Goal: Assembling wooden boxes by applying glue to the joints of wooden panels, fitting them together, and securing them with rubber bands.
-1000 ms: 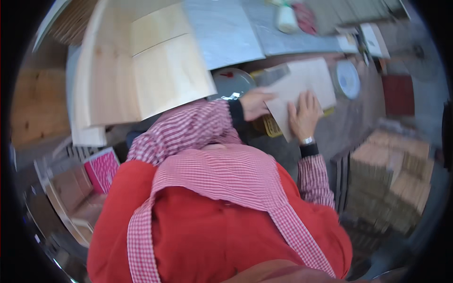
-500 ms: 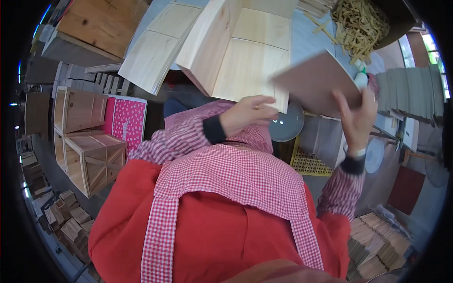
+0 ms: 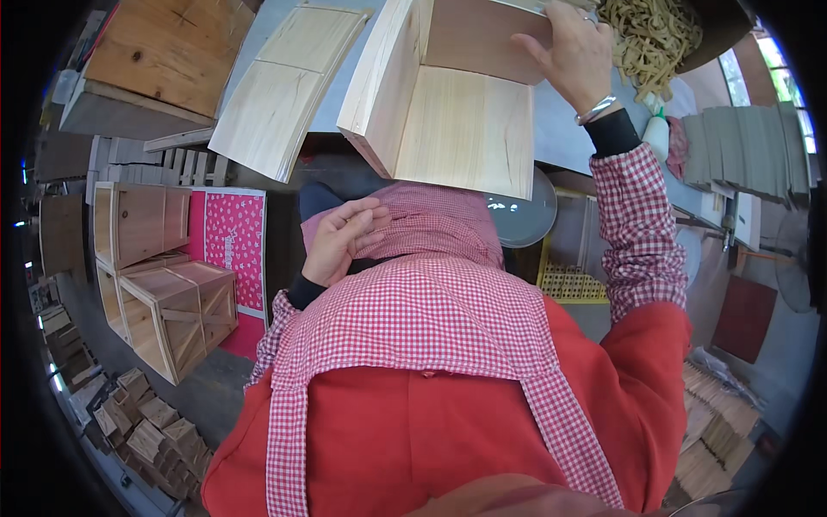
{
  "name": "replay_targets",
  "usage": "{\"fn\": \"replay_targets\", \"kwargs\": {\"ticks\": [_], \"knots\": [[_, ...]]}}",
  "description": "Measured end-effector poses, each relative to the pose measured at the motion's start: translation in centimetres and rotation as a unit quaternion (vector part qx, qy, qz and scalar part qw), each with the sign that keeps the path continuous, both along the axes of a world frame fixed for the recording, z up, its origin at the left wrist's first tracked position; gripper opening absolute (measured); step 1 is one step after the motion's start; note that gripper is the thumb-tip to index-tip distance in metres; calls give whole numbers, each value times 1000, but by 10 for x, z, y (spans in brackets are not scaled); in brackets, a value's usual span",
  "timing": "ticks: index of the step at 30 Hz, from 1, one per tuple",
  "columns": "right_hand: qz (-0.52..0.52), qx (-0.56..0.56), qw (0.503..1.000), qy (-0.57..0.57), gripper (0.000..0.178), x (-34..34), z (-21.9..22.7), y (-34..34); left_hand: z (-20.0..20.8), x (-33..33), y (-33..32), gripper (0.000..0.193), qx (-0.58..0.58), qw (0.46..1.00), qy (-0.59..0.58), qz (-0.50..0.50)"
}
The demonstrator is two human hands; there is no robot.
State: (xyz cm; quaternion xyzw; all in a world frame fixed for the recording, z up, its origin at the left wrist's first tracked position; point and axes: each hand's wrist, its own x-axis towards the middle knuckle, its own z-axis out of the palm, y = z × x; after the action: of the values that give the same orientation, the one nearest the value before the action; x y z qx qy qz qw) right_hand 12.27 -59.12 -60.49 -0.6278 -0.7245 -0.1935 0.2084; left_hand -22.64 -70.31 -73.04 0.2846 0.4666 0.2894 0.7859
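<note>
On the table in front of me stands a pale wooden box [image 3: 469, 129] of joined boards, with a tall side board on its left. A thin brown panel [image 3: 482, 39] stands across it, its lower edge along the groove line in the base board. My right hand [image 3: 573, 56] grips the panel's right end, thumb on the near face; its other fingers are partly hidden. My left hand [image 3: 345, 237] hangs over my apron, nearer to me than the box. Its fingers are loosely bent and apart from the thumb, with nothing in them.
Left of the box lies a grooved pale board assembly [image 3: 280, 95]. A brown wooden crate [image 3: 172, 52] stands farther left. Wood strips [image 3: 650, 43] fill a container at the far right, near a white bottle [image 3: 656, 136]. A round grey stool [image 3: 525, 211] sits below the table edge.
My right hand has carried the brown panel away from me and left, into the box. My left hand has drawn back toward my apron and left.
</note>
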Motion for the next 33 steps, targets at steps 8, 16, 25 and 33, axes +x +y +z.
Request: {"fn": "replay_targets", "kwargs": {"ticks": [8,16,25,33], "knots": [[-50,-8,998,-35,36,-3,-5,11,3,5,20,30,24,1000,-3,6],[-4,21,996,-81,38,12,-26,29,25,26,41,49,388,893,220,58],[13,0,1000,-16,37,7,-31,37,13,46,72,35,486,825,277,-80],[21,23,999,-15,37,5,-32,36,4,53,71,38,517,812,270,-19]]}}
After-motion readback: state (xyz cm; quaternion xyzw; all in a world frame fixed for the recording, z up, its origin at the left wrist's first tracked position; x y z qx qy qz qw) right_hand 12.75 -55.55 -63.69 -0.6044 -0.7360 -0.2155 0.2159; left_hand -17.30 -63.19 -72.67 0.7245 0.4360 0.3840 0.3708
